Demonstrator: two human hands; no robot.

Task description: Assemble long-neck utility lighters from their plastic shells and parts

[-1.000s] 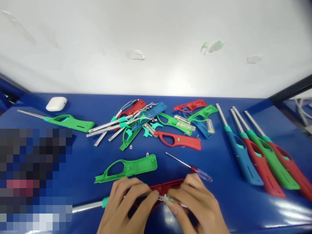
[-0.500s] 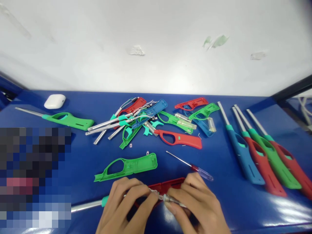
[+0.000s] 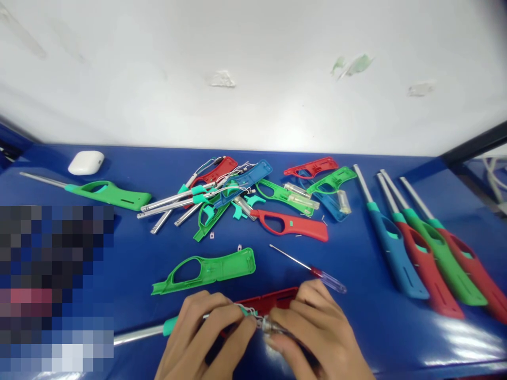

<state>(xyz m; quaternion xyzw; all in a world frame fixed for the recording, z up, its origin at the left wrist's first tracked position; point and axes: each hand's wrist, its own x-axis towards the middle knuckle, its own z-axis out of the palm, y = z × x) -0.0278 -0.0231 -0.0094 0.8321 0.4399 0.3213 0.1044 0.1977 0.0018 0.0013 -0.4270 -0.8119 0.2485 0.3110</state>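
My left hand [image 3: 206,338] is closed over a red lighter shell half [image 3: 273,302], its fingertips pinching thin white wires [image 3: 250,310]. From under that hand a metal lighter barrel [image 3: 138,335] with a teal collar [image 3: 170,325] sticks out leftward. Opposite, my right hand [image 3: 320,330] grips a small lighter fuel tank [image 3: 269,324], whose clear end points at the left fingertips. Wires and tank end meet between the hands; whether they are joined I cannot make out. The fingers hide most of the shell's inside.
Beyond the hands lie a green shell half [image 3: 227,266] and a screwdriver [image 3: 309,268]. Farther back is a pile of barrels [image 3: 170,203], with a red shell half [image 3: 304,227] beside it. Several whole lighters [image 3: 396,253] lie right; a green lighter [image 3: 119,195] and white case [image 3: 86,162] left.
The white wires now show more, looping above the left fingertips. My right fingers have shifted slightly on the fuel tank. Both hands stay in about the same place.
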